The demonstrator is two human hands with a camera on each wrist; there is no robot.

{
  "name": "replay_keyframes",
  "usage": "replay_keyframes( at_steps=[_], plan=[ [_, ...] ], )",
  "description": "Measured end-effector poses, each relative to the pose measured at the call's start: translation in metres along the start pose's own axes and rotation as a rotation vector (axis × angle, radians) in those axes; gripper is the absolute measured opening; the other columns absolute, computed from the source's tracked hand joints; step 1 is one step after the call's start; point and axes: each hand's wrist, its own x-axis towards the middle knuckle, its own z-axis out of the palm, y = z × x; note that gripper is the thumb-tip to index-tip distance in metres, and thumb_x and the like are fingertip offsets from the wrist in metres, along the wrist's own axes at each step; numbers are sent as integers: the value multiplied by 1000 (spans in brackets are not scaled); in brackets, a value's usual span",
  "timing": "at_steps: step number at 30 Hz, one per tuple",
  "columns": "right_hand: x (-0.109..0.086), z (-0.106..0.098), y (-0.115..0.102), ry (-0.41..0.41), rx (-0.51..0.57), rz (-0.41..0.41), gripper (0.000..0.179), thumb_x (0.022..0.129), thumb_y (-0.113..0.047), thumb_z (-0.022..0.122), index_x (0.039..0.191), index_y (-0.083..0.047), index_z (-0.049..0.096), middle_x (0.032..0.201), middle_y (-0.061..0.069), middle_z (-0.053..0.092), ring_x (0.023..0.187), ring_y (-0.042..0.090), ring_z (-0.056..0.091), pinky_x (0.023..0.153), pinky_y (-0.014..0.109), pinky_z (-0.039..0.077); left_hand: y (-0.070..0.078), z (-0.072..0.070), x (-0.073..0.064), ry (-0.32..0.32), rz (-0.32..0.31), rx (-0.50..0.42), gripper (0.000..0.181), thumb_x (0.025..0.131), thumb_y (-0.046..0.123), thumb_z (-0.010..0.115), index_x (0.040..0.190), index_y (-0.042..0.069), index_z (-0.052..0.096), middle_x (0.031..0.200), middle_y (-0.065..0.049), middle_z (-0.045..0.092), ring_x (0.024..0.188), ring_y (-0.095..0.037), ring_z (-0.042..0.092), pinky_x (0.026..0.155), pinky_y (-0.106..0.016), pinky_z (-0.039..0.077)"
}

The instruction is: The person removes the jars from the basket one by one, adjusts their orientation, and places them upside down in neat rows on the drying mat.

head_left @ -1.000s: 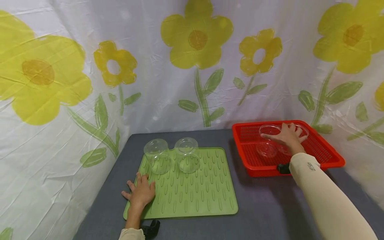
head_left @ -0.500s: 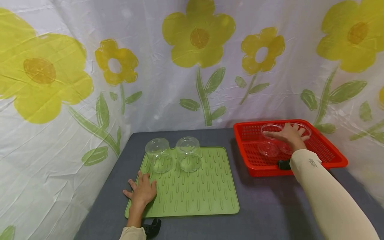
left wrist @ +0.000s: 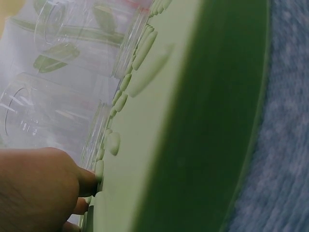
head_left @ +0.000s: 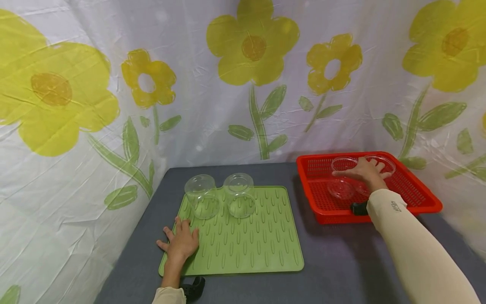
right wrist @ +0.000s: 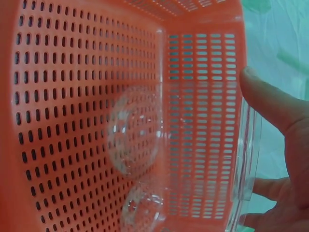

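Nearest: black wrist mount (head_left: 193, 289), then left hand (head_left: 181, 245) laid on the left edge of the green mat (head_left: 252, 249), fingers spread, nothing held. Mat flat on the grey surface (head_left: 322, 270).

Farther in, just beyond the left fingers, near the mat's back edge: first clear container (head_left: 200, 196) and second clear container (head_left: 239, 195), side by side, both inverted, rims down.

To the right: red basket (head_left: 330, 218). Inside, third clear container (head_left: 341, 188) and fourth clear container (right wrist: 149, 208), rims up. Right hand (head_left: 366, 174) above, fingers and thumb spread wide across both rims; thumb at the edge of the third in the wrist view. No curled grip visible; unable to tell how firm any contact.

Farthest: white flowered cloth (head_left: 190, 131) behind everything.

Just changed: almost nothing. Judged a brief settling of the right hand at the rims, with no progress in moving anything.

Versus a second ago: whole head view slid slightly rightward, probably from a small head turn. Hands and all four containers in matching places relative to mat and basket.
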Motion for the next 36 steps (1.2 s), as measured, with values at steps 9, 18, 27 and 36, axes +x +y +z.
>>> replay_keyframes(
  at_steps=[9, 18, 27, 36],
  plan=[
    [-2, -6, 0, 16, 19, -16, 114, 82, -66, 72, 143, 20, 28, 147, 56, 8, 135, 77, -1, 104, 90, -2, -2, 1, 2, -8, -3, -7, 55, 108, 28, 43, 153, -1, 32, 166, -33, -3, 145, -66, -18, 104, -86, -17],
    [-11, -18, -6, 42, 74, -90, 115, 84, -66, 70, 149, 16, 23, 146, 47, 23, 132, 71, 14, 102, 86, 11, -2, 1, 1, -15, -7, -2, 55, 108, 28, 42, 154, -2, 31, 166, -33, -4, 144, -66, -18, 103, -86, -17],
    [-21, -21, -22, 57, 202, -182, 114, 87, -56, 74, 155, 13, 15, 152, 40, 32, 133, 57, 34, 109, 70, 38, -2, 1, 3, -13, 3, -5, 55, 108, 28, 42, 154, -2, 31, 166, -33, -4, 144, -67, -19, 103, -86, -18],
    [-26, -12, -30, 88, 242, -258, 113, 85, -53, 78, 154, 13, 18, 149, 38, 36, 130, 52, 41, 107, 67, 42, -1, 0, 0, -18, -10, -3, 56, 108, 28, 42, 154, -2, 31, 166, -33, -4, 144, -66, -19, 104, -86, -18]
  ],
)
